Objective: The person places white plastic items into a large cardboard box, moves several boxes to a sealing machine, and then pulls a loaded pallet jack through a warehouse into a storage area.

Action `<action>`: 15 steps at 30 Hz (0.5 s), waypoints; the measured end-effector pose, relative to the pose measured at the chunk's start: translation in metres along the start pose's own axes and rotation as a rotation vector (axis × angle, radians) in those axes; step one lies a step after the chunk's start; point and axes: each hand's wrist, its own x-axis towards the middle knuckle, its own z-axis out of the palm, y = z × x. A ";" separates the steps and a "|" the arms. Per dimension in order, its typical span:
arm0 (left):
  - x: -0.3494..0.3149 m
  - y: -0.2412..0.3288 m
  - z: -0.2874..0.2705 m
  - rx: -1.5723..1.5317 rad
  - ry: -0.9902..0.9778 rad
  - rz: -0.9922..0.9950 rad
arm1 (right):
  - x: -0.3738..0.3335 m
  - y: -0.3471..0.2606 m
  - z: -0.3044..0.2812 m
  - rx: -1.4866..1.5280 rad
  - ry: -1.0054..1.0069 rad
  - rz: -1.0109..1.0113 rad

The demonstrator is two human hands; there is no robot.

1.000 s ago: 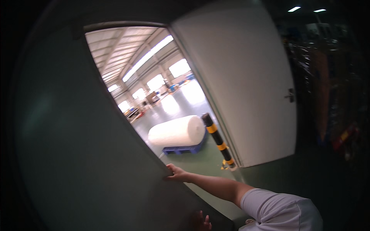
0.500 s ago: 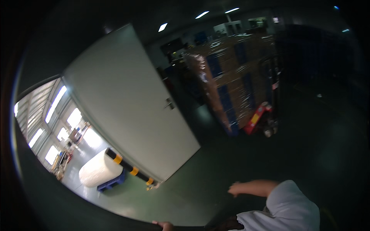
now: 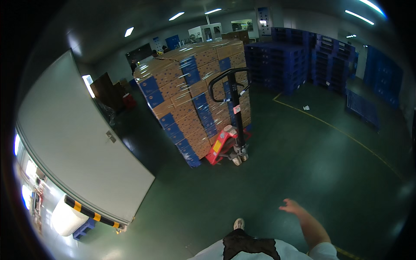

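Pallet jack [image 3: 238,124] stands before film-wrapped cartons [image 3: 175,102]. Your right hand [image 3: 293,207], partly spread, extends above the green floor [image 3: 260,188]. Your left hand's state cannot be determined.

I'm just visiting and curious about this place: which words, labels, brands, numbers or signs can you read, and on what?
None can be read.
Wrapped boxes: marks too small.
Red pallet truck: yellow label too small.
Wall poster: too small and blurred.
Stacked blue pallets: pale labels too small.
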 end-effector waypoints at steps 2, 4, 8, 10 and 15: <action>0.031 0.035 -0.006 0.066 -0.131 0.050 | 0.031 -0.014 -0.006 0.025 -0.101 -0.093; 0.085 0.054 -0.023 0.262 -0.273 0.111 | 0.072 -0.037 -0.025 0.190 -0.033 -0.235; 0.155 0.238 -0.143 0.092 0.082 0.284 | 0.159 -0.061 -0.107 0.355 0.020 -0.311; 0.187 0.293 -0.209 -0.182 0.443 0.465 | 0.203 -0.060 -0.139 0.266 0.034 -0.429; 0.157 0.487 -0.405 0.024 0.943 0.737 | 0.277 -0.015 -0.244 0.063 -0.011 -0.203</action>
